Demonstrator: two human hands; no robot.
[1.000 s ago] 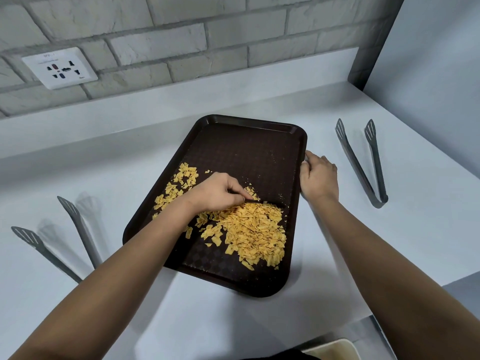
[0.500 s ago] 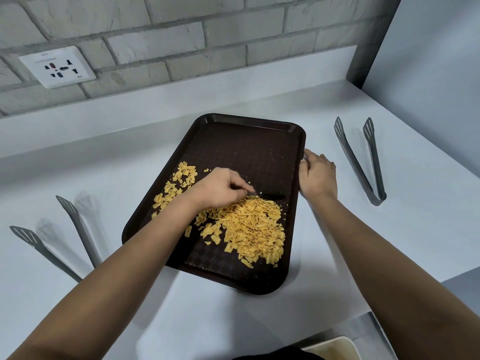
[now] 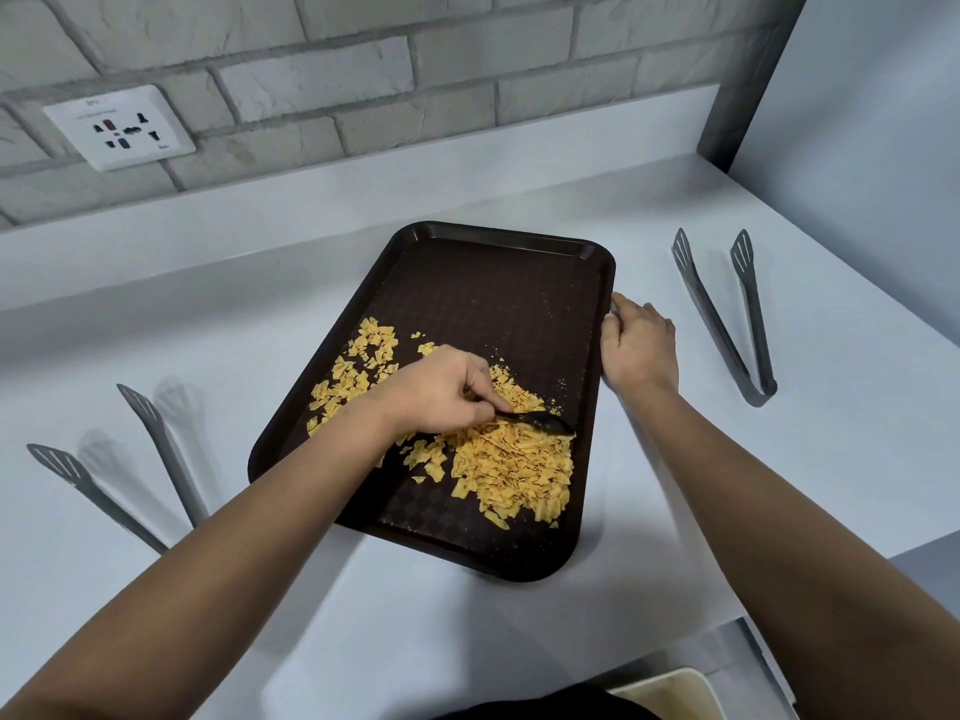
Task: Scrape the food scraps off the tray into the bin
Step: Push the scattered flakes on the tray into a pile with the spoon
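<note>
A dark brown tray [image 3: 498,283] lies on the white counter, its near corner at the counter's front edge. Yellow food scraps [image 3: 519,465] are heaped at its near right, with a thinner patch [image 3: 358,366] at the left. My left hand [image 3: 441,392] pinches a black spoon [image 3: 540,420] whose bowl lies at the far edge of the heap. My right hand [image 3: 636,345] grips the tray's right rim. A cream bin [image 3: 670,693] shows partly below the counter edge at the bottom right.
Grey tongs [image 3: 727,314] lie on the counter right of the tray. Another pair of grey tongs [image 3: 119,465] lies at the left. A brick wall with a socket plate [image 3: 119,127] stands behind, and a grey wall closes the right side.
The black spoon has come out from under my left hand and now reaches right along the heap's far edge. My right hand has stayed on the tray's rim.
</note>
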